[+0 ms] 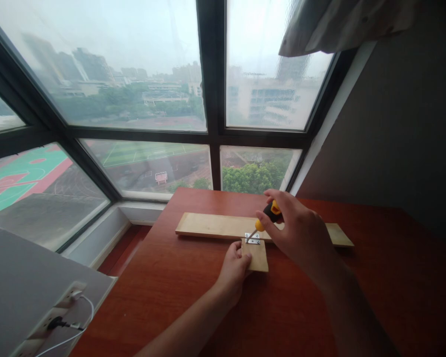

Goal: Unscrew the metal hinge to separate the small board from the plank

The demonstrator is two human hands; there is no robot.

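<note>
A long pale wooden board lies across the reddish-brown table. At its near edge sits a small wooden block, joined or laid against it under a silver metal hinge with screw holes. My left hand grips the small block from its left side, thumb on top. My right hand is closed around the yellow and black handle of a screwdriver. The screwdriver slants down to the left, its tip at the left part of the hinge. Whether a screw is under the tip is too small to tell.
The table stands beside large dark-framed windows. A wall socket strip with a black plug and a white cable is at lower left. A curtain hangs at upper right.
</note>
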